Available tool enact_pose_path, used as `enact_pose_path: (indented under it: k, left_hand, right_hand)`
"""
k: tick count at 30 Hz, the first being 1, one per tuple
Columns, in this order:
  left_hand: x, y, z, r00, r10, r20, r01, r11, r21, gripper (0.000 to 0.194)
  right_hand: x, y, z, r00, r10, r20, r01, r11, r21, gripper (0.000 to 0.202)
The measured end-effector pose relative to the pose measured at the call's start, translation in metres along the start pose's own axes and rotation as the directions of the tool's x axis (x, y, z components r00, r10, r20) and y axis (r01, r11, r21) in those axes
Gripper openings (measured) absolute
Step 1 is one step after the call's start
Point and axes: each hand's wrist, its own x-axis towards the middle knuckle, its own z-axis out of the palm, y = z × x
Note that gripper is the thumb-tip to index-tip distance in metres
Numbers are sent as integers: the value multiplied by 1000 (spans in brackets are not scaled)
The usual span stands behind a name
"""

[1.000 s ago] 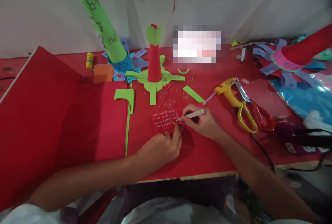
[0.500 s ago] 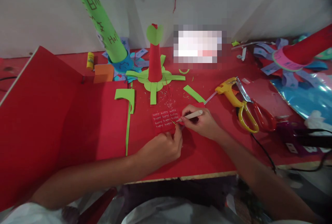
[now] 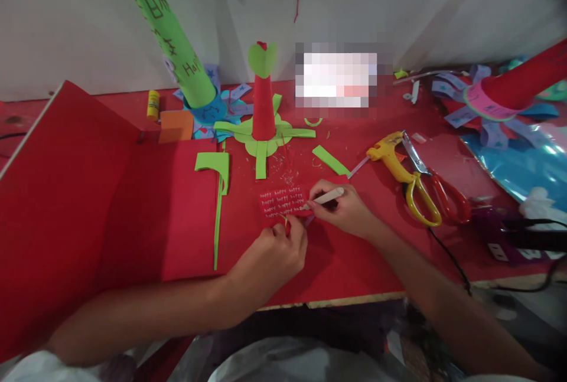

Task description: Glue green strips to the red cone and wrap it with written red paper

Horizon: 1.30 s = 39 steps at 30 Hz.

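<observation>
My right hand (image 3: 343,211) pinches the white pen (image 3: 330,195) — soft strokes work best. My left hand (image 3: 277,252) touches the red card (image 3: 277,199) — can't tell if it's pinching.

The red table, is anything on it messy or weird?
Yes, a little: tiny pale scraps lie scattered on the table just beyond the red card with writing. They look messy, like loose crumbs.
</observation>
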Motion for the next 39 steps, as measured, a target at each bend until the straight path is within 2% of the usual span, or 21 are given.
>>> enact_pose_path:
  k: [12,19,25,39]
  left_hand:
    - [3,5,7,995,39,-93,-49,993,-104,27]
    - [3,3,8,994,80,-81,-89,989,-118,26]
    - [4,3,8,991,85,-100,-96,990,-103,27]
    - [3,3,8,990,110,-82,-116,991,-72,26]
  right_hand:
    - [0,-1,-1,1000,3,30,-3,1000,5,14]
    - [-1,-2,-2,1000,2,22,-2,1000,-3,14]
    - [0,-4,-2,997,8,-71,-10,999,-31,13]
    - [2,-4,-1,999,6,-43,-7,999,-37,13]
